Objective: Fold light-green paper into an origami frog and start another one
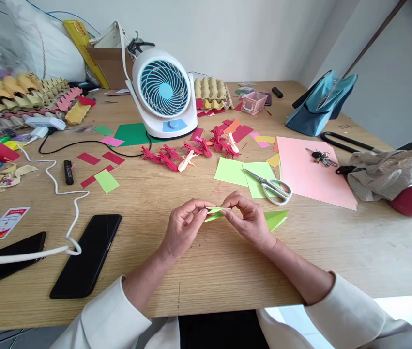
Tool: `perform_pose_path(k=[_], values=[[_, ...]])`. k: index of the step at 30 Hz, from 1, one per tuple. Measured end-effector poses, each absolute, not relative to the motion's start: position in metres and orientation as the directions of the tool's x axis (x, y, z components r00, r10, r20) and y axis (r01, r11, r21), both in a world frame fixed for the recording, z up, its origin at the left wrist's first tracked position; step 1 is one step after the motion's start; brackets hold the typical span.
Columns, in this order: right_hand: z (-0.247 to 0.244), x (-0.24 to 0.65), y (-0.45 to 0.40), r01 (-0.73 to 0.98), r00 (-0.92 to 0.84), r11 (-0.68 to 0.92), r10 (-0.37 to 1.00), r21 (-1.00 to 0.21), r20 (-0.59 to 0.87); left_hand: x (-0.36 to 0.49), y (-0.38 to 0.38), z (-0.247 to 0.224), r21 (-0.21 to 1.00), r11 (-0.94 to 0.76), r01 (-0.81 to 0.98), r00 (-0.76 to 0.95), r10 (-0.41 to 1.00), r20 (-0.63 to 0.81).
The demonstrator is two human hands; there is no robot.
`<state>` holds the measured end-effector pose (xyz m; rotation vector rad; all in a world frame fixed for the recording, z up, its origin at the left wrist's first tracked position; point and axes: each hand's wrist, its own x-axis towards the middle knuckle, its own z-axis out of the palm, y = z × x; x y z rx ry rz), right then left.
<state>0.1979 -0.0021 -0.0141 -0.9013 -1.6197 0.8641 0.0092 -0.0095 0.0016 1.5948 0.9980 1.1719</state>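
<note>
Between my two hands a small folded piece of light green paper is held just above the table. My left hand pinches its left end between thumb and fingers. At its right end my right hand pinches it the same way. Beside my right hand lies another folded green piece. Scissors with white handles rest on light green sheets beyond my hands. Farther back is a group of folded red, pink and cream paper figures.
A white fan stands at the back. Pink sheets with keys lie at right, near a blue bag. At left are a black phone, a white cable and a marker.
</note>
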Motion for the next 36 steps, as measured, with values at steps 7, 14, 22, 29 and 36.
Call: perform_pose_path(k=[7,14,22,29,36], values=[[-0.0123,0.1981,-0.0027,0.141,-0.182,0.469,0.878,-0.872,0.442,0.0077,-0.0087,-0.0008,0.793,-0.563,0.232,0.197,0.826,0.529],[-0.0117,0.1984,-0.0037,0.230,-0.223,0.548,0.834,-0.804,0.505,0.0059,-0.0067,0.0015,0.535,-0.727,0.431,0.318,0.677,0.664],[-0.0148,0.1973,-0.0046,0.245,-0.257,0.570,0.818,-0.784,0.515,0.0094,-0.0073,-0.0024,0.618,-0.663,0.422,0.309,0.747,0.590],[-0.0148,0.1975,-0.0042,0.231,-0.273,0.583,0.807,-0.779,0.523,0.0127,-0.0083,-0.0055,0.768,-0.543,0.339,0.242,0.840,0.486],[-0.0132,0.1989,-0.0030,0.257,-0.265,0.584,0.809,-0.770,0.525,0.0110,-0.0067,-0.0046,0.845,-0.437,0.308,0.214,0.898,0.386]])
